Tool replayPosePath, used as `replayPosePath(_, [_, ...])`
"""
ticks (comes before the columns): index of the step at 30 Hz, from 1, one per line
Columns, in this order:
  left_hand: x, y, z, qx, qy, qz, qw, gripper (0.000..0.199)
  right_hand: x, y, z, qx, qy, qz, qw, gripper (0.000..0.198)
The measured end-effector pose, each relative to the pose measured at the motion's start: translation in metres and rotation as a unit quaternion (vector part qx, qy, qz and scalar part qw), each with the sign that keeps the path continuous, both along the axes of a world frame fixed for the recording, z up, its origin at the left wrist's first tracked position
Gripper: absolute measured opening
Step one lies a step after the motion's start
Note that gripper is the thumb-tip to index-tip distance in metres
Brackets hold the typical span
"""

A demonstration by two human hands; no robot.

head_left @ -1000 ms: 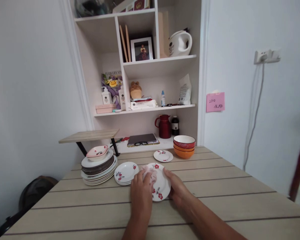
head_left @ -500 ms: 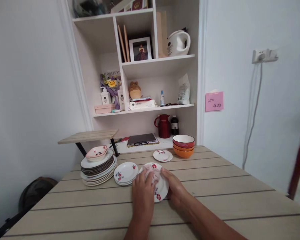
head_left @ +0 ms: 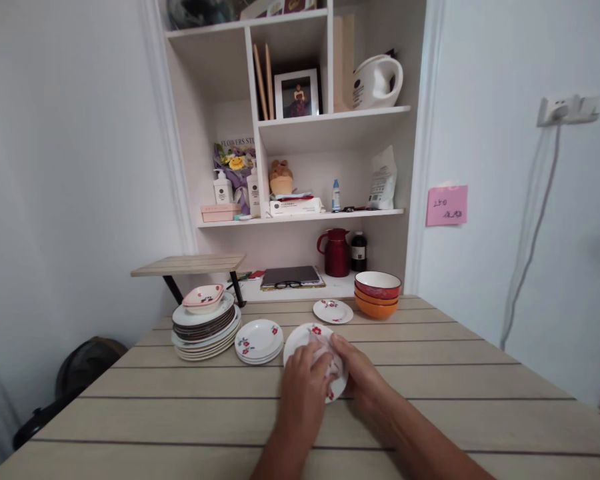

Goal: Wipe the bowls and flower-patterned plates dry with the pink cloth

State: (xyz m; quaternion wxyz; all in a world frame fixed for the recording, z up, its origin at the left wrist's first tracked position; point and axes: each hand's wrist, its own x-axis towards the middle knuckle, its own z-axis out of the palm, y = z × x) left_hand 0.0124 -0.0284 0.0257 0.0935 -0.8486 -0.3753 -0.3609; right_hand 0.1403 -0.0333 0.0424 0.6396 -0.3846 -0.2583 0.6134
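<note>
A white plate with red flowers [head_left: 296,339] is tilted up above the near middle of the table. My right hand [head_left: 363,370] grips its right edge, thumb on the upper face and the other fingers hidden behind. My left hand [head_left: 305,377] presses a crumpled pale pink cloth [head_left: 330,357] against the plate's face, its fingers bent over the cloth. Just left of the hands is a short stack of matching flowered plates [head_left: 259,340]. Another small flowered plate [head_left: 333,311] lies flat beyond them.
At the left rises a tall stack of plates [head_left: 207,333] topped by square pink bowls [head_left: 203,298]. Red and orange bowls [head_left: 377,295] are stacked at the back right. A small raised wooden shelf [head_left: 190,265] stands at the back left. Behind are a red jug [head_left: 337,253] and wall shelves.
My left hand and the cloth have moved across the plate's face, from its upper left towards the right. My right hand still holds the plate's edge. The camera view has turned slightly left.
</note>
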Motion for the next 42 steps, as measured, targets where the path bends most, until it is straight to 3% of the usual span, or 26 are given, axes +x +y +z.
replayPosePath(5, [-0.016,0.017,-0.001,-0.010,-0.044,0.154,0.987,0.035,-0.009,-0.004,0.000,-0.017,-0.068,0.018,0.997,0.031])
replayPosePath(7, [-0.020,0.021,-0.002,-0.012,-0.046,0.174,0.984,0.034,-0.007,-0.003,-0.001,-0.027,-0.070,0.018,0.997,0.034])
replayPosePath(10, [-0.018,0.020,-0.004,0.014,-0.045,0.124,0.991,0.035,-0.002,-0.002,-0.002,-0.046,-0.058,0.001,0.997,0.036])
replayPosePath(15, [-0.001,0.004,-0.001,0.062,-0.055,-0.050,0.995,0.030,0.004,0.004,-0.008,-0.041,-0.029,0.009,0.999,0.029])
replayPosePath(19, [0.003,-0.003,0.002,0.047,-0.043,-0.145,0.987,0.022,0.012,0.011,-0.010,-0.065,0.011,0.019,0.998,0.032])
replayPosePath(23, [0.001,0.001,0.001,0.039,-0.030,-0.129,0.990,0.024,0.024,0.015,-0.006,-0.061,0.032,0.006,0.998,0.036])
replayPosePath(27, [-0.004,0.009,0.000,0.045,-0.038,-0.026,0.998,0.029,0.025,0.015,-0.007,-0.045,0.026,-0.022,0.998,0.036])
replayPosePath(30, [-0.010,0.015,-0.001,0.046,-0.063,0.032,0.996,0.030,0.020,0.014,-0.010,-0.034,0.002,-0.004,0.999,0.039])
replayPosePath(32, [-0.013,0.016,-0.002,0.041,-0.078,0.018,0.996,0.032,0.018,0.013,-0.011,-0.032,-0.006,0.007,0.999,0.038])
replayPosePath(39, [-0.006,0.009,-0.003,0.045,-0.065,-0.170,0.982,0.035,0.019,0.008,-0.005,-0.033,-0.008,0.032,0.999,0.035])
replayPosePath(42, [-0.005,0.012,-0.003,0.067,-0.064,-0.131,0.987,0.033,0.012,0.005,-0.007,-0.045,-0.033,0.051,0.997,0.036])
